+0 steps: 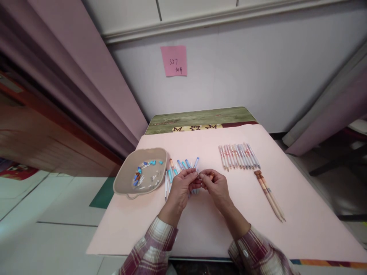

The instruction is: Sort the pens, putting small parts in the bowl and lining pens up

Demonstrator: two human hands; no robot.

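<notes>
My left hand (183, 187) and my right hand (216, 187) meet over the middle of the table, fingers pinched closed. An orange-brown pen part (212, 176) shows among the fingers of my right hand. Whatever the left fingertips pinch is too small and covered to make out. Just behind and left of my hands lie loose pen parts (171, 176), mostly blue and white barrels, partly hidden by the left hand. A beige basket (122, 179) at the left holds small blue and brown pen pieces (137, 177) and thin white bits (155, 177).
A row of assembled pens (239, 156) lies at the right. Nearer to me are two brown-topped pens (271, 196), side by side. Pink paper (197, 229) covers the table, whose green top (200, 116) shows at the back against the wall. A pink note (174, 61) hangs there.
</notes>
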